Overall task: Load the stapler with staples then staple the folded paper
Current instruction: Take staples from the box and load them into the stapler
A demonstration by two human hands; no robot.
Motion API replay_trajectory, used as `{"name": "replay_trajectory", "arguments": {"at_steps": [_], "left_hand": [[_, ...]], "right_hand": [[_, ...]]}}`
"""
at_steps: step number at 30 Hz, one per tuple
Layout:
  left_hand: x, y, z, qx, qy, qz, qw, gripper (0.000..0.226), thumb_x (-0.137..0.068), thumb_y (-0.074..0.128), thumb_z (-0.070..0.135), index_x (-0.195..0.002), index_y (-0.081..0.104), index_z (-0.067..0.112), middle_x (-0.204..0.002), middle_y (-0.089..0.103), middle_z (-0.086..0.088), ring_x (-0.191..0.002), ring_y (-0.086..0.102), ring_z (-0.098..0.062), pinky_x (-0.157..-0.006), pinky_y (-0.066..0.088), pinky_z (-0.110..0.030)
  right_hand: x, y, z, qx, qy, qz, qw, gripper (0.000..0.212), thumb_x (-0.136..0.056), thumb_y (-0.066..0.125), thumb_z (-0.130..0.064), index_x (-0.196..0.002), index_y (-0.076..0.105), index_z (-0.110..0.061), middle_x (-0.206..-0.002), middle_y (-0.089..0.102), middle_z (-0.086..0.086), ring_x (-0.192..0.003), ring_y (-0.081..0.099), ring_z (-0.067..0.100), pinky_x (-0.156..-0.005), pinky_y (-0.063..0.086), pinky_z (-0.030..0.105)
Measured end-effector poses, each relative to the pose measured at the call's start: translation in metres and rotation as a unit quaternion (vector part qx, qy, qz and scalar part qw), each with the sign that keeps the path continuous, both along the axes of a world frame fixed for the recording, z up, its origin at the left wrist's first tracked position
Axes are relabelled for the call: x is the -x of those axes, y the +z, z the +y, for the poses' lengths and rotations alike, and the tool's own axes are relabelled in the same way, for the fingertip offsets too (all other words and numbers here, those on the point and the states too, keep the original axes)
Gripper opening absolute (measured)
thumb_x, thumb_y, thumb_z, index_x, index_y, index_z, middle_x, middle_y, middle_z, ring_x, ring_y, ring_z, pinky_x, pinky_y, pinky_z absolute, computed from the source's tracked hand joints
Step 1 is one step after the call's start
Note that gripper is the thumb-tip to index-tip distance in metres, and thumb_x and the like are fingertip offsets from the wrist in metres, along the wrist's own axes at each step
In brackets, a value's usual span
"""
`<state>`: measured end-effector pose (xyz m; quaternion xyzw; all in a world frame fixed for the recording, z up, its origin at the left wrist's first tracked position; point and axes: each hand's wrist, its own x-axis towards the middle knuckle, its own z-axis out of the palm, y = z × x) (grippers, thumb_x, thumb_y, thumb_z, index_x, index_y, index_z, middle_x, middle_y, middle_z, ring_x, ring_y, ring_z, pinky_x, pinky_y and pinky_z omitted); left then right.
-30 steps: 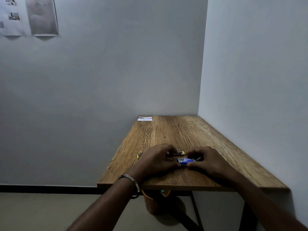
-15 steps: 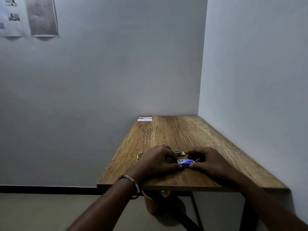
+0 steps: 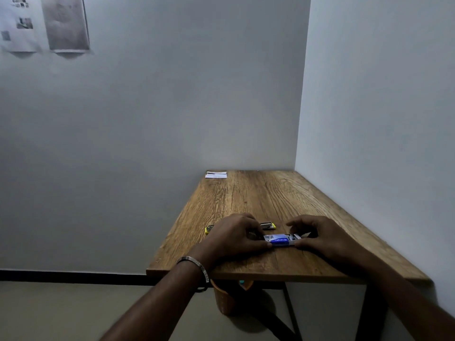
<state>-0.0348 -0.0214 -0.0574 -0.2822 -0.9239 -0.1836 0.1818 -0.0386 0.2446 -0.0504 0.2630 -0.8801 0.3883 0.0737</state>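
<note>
A small blue-and-white staple box (image 3: 280, 239) lies near the front edge of the wooden table (image 3: 266, 195). My left hand (image 3: 231, 238) pinches its left end and my right hand (image 3: 317, 238) pinches its right end, where an inner tray sticks out a little. A yellow stapler (image 3: 268, 225) lies just behind the box, mostly hidden by my left hand; its other yellow end (image 3: 209, 228) shows left of that hand. The folded white paper (image 3: 216, 175) lies at the table's far left corner.
The table stands in a corner, with grey walls behind and to the right. An orange bin (image 3: 225, 301) sits on the floor under the front edge. Posters (image 3: 65, 23) hang high on the back wall.
Both hands have shifted slightly on the staple box, and its inner tray now shows further out at the right end. The stapler and the paper have not moved.
</note>
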Motion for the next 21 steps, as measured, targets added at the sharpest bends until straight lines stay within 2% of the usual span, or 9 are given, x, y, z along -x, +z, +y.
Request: {"name": "replay_trajectory", "arguments": {"at_steps": [2,7,12,15,18,21], "left_hand": [[0.0,0.0,0.0,-0.001,0.001,0.001,1.0,0.044,-0.079,0.06,0.068,-0.099,0.071,0.031,-0.109,0.065,0.013,-0.084,0.06,-0.002,-0.068,0.058,-0.031],[-0.001,0.0,0.001,-0.004,-0.001,-0.003,1.0,0.043,-0.079,0.061,0.067,-0.099,0.071,0.031,-0.107,0.065,0.013,-0.084,0.06,-0.002,-0.068,0.058,-0.032],[0.0,0.0,0.0,-0.004,0.002,-0.005,1.0,0.044,-0.078,0.061,0.068,-0.099,0.071,0.031,-0.108,0.065,0.013,-0.084,0.06,-0.002,-0.068,0.058,-0.031],[0.0,0.0,0.0,-0.006,0.003,0.0,1.0,0.046,-0.077,0.059,0.071,-0.098,0.071,0.032,-0.106,0.065,0.015,-0.083,0.059,-0.001,-0.066,0.056,-0.029],[0.001,-0.001,0.0,-0.005,0.002,0.001,1.0,0.045,-0.077,0.06,0.07,-0.099,0.071,0.032,-0.105,0.065,0.015,-0.082,0.059,-0.001,-0.065,0.055,-0.027],[0.0,0.0,0.0,-0.006,0.004,-0.005,1.0,0.047,-0.076,0.059,0.071,-0.099,0.071,0.032,-0.106,0.065,0.015,-0.083,0.06,-0.001,-0.067,0.057,-0.031]], "right_hand": [[0.0,0.0,0.004,-0.001,-0.005,-0.002,1.0,0.041,-0.078,0.083,-0.018,-0.112,0.07,-0.035,-0.1,0.073,-0.014,-0.092,0.067,-0.006,-0.074,0.051,0.01],[-0.002,0.004,0.007,-0.012,-0.001,-0.008,1.0,0.037,-0.077,0.084,-0.021,-0.108,0.071,-0.036,-0.1,0.074,-0.015,-0.094,0.067,-0.005,-0.079,0.053,0.017],[0.006,0.016,0.005,-0.067,-0.019,0.023,0.997,0.008,-0.086,0.075,-0.031,-0.091,0.075,-0.037,-0.09,0.074,-0.016,-0.088,0.067,-0.001,-0.075,0.051,0.018],[0.009,0.021,-0.001,-0.126,-0.016,0.023,0.992,0.005,-0.084,0.075,-0.033,-0.088,0.078,-0.036,-0.088,0.073,-0.018,-0.087,0.065,-0.003,-0.077,0.053,0.021],[0.007,0.027,-0.006,-0.165,-0.004,0.025,0.986,0.006,-0.084,0.076,-0.032,-0.086,0.076,-0.038,-0.087,0.073,-0.018,-0.086,0.065,-0.005,-0.074,0.053,0.017],[0.006,0.033,-0.008,-0.191,-0.011,0.024,0.981,0.004,-0.083,0.077,-0.031,-0.085,0.076,-0.035,-0.083,0.072,-0.018,-0.082,0.065,-0.006,-0.068,0.051,0.011]]}}
